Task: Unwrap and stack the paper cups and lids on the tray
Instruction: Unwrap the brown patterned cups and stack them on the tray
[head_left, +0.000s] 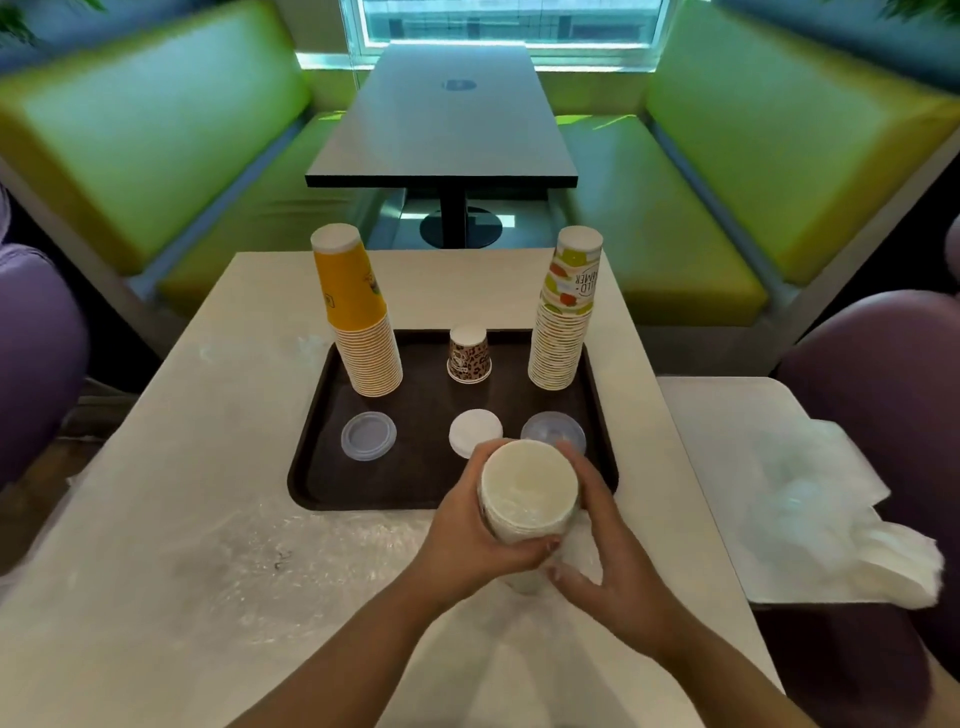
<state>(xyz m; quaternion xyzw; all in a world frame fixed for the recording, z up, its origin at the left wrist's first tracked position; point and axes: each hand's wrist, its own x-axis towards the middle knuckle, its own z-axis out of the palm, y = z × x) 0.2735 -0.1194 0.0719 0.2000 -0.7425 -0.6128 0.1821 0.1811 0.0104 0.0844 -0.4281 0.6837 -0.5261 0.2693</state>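
A dark brown tray (311, 467) lies on the pale table. On it stand a yellow cup stack (358, 312) at the back left, a small leopard-print cup (469, 354) in the middle and a patterned cup stack (566, 312) at the back right. Clear lids (368, 435) lie front left, white lids (474, 430) in the middle, more clear lids (553, 429) front right. Over the tray's front edge, my left hand (467, 540) and my right hand (602, 540) both grip a wrapped white stack of cups or lids (529, 491), seen end on.
Crumpled clear plastic wrap (291, 551) lies on the table in front of the tray. More wrap and white paper (831, 525) are piled on a side surface at the right. A dark table (441, 124) and green benches stand beyond.
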